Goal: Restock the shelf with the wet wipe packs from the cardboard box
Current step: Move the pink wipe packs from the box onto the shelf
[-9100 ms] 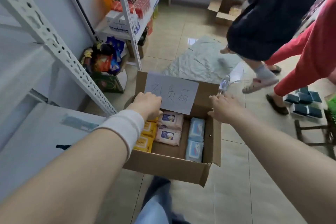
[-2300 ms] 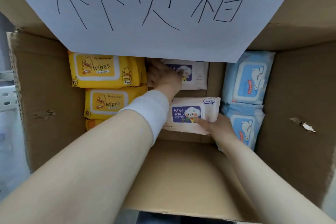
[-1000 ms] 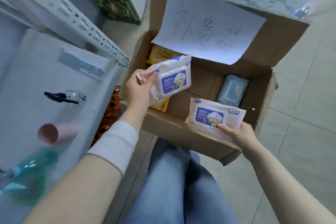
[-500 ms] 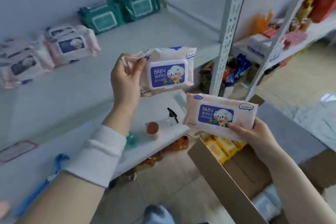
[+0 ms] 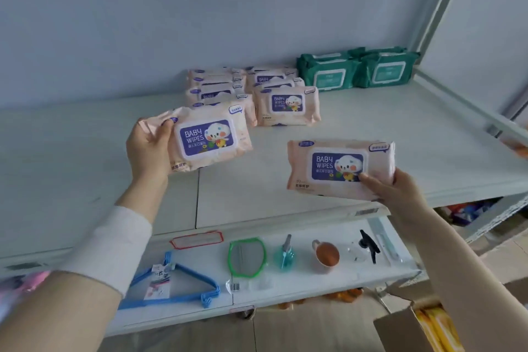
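Note:
My left hand (image 5: 148,148) grips a pink BABY WIPES pack (image 5: 210,137) by its left end, above the grey shelf board (image 5: 371,123). My right hand (image 5: 397,188) holds a second pink pack (image 5: 340,168) by its lower right corner, over the shelf's front edge. Two rows of the same pink packs (image 5: 285,106) lie at the back of the shelf, just beyond the left-hand pack. The cardboard box (image 5: 423,326) shows at the bottom right with yellow packs (image 5: 440,326) inside.
Two green wipe packs (image 5: 357,71) stand at the back right of the shelf. A lower shelf (image 5: 285,291) carries blue hangers (image 5: 174,286), a green-framed mirror (image 5: 247,257), a teal spray bottle (image 5: 284,254), an orange cup (image 5: 327,256) and a black-nozzle sprayer (image 5: 368,246). A steel upright (image 5: 437,8) rises at right.
Both hands have lifted a pink pack each out of the box and carried them up to the shelf. My view has swung from the box to the shelf.

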The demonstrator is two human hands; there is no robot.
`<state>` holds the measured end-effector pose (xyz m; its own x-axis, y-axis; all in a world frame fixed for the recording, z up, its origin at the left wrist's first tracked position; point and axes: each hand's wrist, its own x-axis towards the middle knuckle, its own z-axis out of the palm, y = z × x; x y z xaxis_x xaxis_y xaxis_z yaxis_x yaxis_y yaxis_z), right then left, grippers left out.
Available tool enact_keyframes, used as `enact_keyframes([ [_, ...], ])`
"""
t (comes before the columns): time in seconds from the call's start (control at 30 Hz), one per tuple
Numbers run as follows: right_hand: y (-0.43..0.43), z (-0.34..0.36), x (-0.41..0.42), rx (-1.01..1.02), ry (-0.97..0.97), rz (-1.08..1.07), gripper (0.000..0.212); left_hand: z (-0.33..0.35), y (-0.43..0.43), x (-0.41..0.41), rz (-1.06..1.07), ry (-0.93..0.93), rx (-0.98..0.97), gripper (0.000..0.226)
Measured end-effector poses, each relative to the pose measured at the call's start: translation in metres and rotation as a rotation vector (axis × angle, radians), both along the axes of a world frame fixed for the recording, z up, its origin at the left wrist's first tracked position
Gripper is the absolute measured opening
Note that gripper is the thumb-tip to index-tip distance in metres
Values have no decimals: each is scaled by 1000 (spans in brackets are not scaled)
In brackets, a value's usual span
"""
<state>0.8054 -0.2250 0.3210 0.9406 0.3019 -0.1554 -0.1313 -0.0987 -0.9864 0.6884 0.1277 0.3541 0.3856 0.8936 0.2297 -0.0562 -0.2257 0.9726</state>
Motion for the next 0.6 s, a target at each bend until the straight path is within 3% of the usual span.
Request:
enact_keyframes([
  [0.2,56,-5,60,-31,7,2,22,-26,36,49,-63,23,-160,15],
  [0.4,111,-10,133,-65,-10,64,29,-47,55,103,-46,124,-178,16],
  [0.5,131,-22,149,-260,-115,-18,34,-52,62,119,7,225,-106,5],
  [0.6,139,-29,158,-511,-219,-103,43,-51,62,126,90,378,27,31],
])
